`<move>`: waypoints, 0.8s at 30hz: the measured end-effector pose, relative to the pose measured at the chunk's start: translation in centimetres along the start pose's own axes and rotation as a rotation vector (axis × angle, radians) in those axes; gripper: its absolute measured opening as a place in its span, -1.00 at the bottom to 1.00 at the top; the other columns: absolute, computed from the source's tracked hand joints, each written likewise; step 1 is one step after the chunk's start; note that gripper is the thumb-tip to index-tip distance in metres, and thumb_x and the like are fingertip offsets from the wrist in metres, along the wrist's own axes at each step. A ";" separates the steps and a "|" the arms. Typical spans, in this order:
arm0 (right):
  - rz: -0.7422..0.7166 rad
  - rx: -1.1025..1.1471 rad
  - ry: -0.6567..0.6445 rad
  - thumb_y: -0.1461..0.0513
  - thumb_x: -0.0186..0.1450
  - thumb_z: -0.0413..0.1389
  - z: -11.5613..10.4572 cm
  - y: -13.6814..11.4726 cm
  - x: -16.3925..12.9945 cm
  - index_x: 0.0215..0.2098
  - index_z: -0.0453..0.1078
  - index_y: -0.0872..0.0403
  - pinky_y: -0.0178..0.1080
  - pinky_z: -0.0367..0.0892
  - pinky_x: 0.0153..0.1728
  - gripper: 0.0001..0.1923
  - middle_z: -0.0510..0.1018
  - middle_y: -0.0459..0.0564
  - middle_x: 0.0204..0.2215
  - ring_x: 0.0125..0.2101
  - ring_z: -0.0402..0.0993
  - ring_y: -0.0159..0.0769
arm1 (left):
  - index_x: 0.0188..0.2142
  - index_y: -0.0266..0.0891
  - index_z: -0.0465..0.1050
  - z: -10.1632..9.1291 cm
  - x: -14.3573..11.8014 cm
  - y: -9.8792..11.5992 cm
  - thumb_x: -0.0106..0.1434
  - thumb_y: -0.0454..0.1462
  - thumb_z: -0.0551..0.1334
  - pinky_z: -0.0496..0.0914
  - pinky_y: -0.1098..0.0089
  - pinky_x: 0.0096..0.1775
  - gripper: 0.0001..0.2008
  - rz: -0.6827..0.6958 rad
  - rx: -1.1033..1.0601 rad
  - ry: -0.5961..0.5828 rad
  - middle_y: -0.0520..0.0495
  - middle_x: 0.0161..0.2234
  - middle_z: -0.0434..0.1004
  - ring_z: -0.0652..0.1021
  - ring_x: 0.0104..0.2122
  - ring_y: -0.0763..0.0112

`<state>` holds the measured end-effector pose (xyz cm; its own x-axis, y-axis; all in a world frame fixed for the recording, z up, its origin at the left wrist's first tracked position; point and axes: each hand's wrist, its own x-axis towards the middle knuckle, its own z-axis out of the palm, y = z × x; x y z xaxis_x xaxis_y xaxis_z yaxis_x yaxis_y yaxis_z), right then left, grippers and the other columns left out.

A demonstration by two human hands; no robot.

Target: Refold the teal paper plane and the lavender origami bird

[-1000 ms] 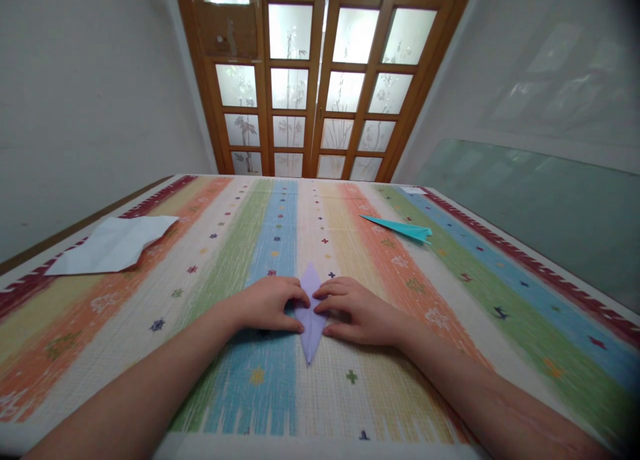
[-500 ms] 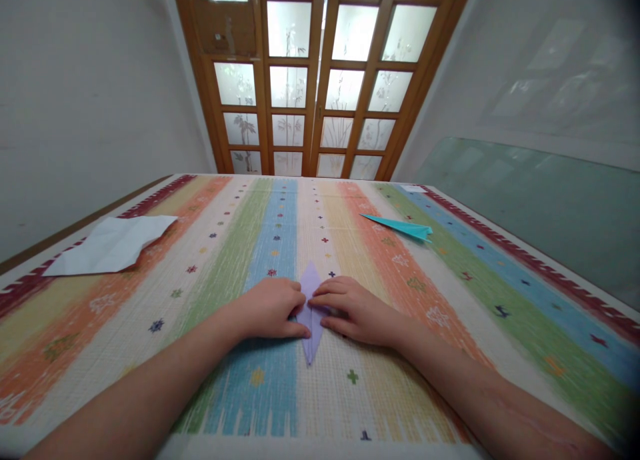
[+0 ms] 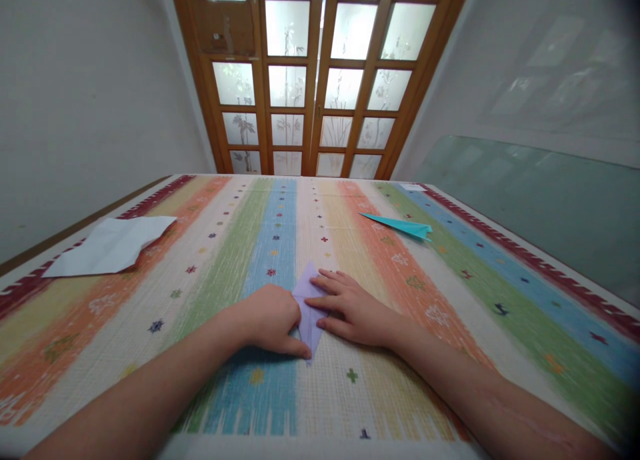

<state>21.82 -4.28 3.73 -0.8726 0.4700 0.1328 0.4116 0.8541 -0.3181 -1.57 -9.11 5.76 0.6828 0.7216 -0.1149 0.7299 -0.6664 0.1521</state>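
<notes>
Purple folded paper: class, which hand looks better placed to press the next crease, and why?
Probably the left hand: its thumb lies along the purple folded paper's near point, while the right hand rests flat, pinning it.

The right hand (image 3: 353,310) has flattened over the purple paper (image 3: 306,299).

No readable text, labels or numbers anywhere

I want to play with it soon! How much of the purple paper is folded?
The purple paper is already a narrow pointed shape. The left hand and right hand press on it. A finished-looking teal paper plane lies farther off. How many folds remain can't be told.
</notes>
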 end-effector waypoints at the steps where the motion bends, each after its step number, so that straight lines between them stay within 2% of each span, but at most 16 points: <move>1: 0.001 0.002 -0.003 0.11 0.32 0.14 0.0 0.0 0.0 0.19 0.34 -0.17 0.20 -0.06 0.24 -0.54 0.21 0.05 0.30 0.30 0.02 0.03 | -0.55 -0.19 0.55 0.1 0.0 -0.1 0.11 0.16 0.25 0.22 0.34 -0.46 -0.52 0.006 -0.011 0.002 -0.06 -0.64 0.43 0.40 -0.61 0.34; 9: -0.005 0.020 0.011 0.11 0.31 0.16 -0.1 0.0 -0.1 0.19 0.34 -0.16 0.18 -0.07 0.25 -0.53 0.24 0.05 0.28 0.29 0.06 0.01 | -0.60 -0.19 0.51 0.2 -0.2 -0.4 0.04 0.20 0.28 0.22 0.34 -0.46 -0.50 -0.030 -0.043 0.016 -0.03 -0.66 0.39 0.36 -0.63 0.38; 15: -0.001 0.005 0.004 0.10 0.33 0.14 0.0 0.0 -0.1 0.20 0.34 -0.16 0.18 -0.07 0.24 -0.54 0.25 0.06 0.28 0.28 0.08 -0.01 | -0.65 -0.18 0.44 -0.7 -0.2 0.1 0.04 0.15 0.31 0.10 0.37 -0.53 -0.53 0.029 -0.101 -0.021 0.06 -0.72 0.27 0.22 -0.69 0.47; 18: -0.002 0.016 0.010 0.11 0.32 0.16 0.0 0.0 -0.1 0.19 0.34 -0.15 0.16 -0.06 0.24 -0.54 0.26 0.05 0.27 0.28 0.09 -0.01 | -0.65 -0.19 0.42 -0.9 -0.1 -1.0 0.12 0.05 0.29 0.10 0.40 -0.52 -0.59 -0.008 -0.179 -0.020 0.09 -0.72 0.24 0.21 -0.68 0.50; 21: -0.007 0.020 0.010 0.10 0.32 0.15 0.1 0.1 0.0 0.19 0.35 -0.16 0.16 -0.05 0.24 -0.54 0.27 0.05 0.26 0.27 0.11 -0.02 | -0.61 -0.21 0.43 -0.6 0.2 -2.4 0.22 -0.06 0.22 0.18 0.40 -0.44 -0.64 -0.079 -0.160 0.064 0.04 -0.66 0.34 0.30 -0.62 0.47; 24: -0.004 0.017 0.012 0.10 0.33 0.14 0.1 0.0 0.0 0.19 0.34 -0.17 0.17 -0.06 0.24 -0.54 0.27 0.04 0.27 0.27 0.11 -0.02 | -0.57 -0.20 0.46 0.1 0.6 -3.4 0.24 -0.05 0.20 0.21 0.39 -0.39 -0.64 -0.139 -0.111 0.111 -0.03 -0.59 0.45 0.38 -0.55 0.41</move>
<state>21.79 -4.27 3.65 -0.8710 0.4694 0.1451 0.4035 0.8519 -0.3338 -3.67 -6.41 5.03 0.5632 0.8256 -0.0347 0.8047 -0.5384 0.2500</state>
